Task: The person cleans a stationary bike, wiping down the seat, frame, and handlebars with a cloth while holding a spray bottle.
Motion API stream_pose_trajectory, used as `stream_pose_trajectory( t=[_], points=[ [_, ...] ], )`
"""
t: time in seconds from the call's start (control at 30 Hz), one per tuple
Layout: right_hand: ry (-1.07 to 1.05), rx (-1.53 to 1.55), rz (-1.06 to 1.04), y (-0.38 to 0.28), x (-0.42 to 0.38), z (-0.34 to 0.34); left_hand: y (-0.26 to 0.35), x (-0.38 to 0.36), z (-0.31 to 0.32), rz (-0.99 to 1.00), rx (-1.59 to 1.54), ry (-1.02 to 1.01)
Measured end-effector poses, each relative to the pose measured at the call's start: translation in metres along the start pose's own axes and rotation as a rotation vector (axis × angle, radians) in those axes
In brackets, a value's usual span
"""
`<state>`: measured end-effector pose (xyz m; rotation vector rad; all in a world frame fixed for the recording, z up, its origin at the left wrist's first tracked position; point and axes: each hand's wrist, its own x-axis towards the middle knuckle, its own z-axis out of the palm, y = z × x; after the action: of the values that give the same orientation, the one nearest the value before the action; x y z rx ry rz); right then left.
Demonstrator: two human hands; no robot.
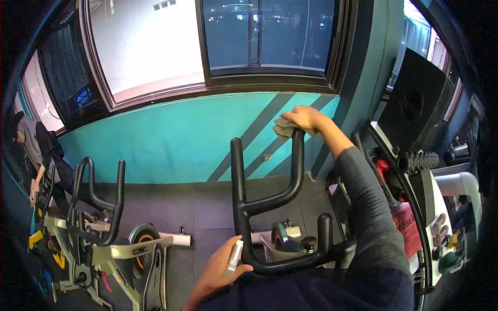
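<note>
Black handlebars (244, 207) of an exercise bike rise in the middle of the head view. My right hand (305, 118) is closed round a greyish cloth (284, 128), which lies against the top of the right upright bar. Lower down, my left hand (220, 267) is beside the lower left part of the handlebars, with a small white object (234, 255) between thumb and fingers. What that object is cannot be made out.
A second exercise bike (122, 251) stands at the left, with another person (39, 150) bending behind it. A rack (425, 243) with rollers and small gear is on the right. Ahead is a teal wall (155, 140) below windows.
</note>
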<state>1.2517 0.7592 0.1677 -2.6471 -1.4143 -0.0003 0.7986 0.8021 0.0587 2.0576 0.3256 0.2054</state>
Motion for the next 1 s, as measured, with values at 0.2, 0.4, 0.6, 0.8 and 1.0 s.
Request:
stream_pose_trajectory(
  t=[0.2,0.4,0.6,0.8,1.0],
  points=[
    [-0.136,0.086,0.034,0.001,0.018,0.006,0.001,0.001,-0.001,-0.025,-0.055,0.014],
    [0.194,-0.107,-0.009,-0.011,-0.008,0.010,-0.009,0.000,0.007,0.043,-0.065,0.101],
    [0.381,-0.130,-0.202,-0.020,-0.032,0.023,-0.012,-0.005,0.013,0.102,-0.097,0.154],
    [0.278,-0.250,-0.610,-0.060,-0.077,0.033,-0.013,-0.008,0.017,0.096,-0.118,0.178],
    [0.166,-0.356,-0.626,-0.091,-0.124,0.056,-0.013,-0.007,0.016,0.091,-0.134,0.161]
  ],
)
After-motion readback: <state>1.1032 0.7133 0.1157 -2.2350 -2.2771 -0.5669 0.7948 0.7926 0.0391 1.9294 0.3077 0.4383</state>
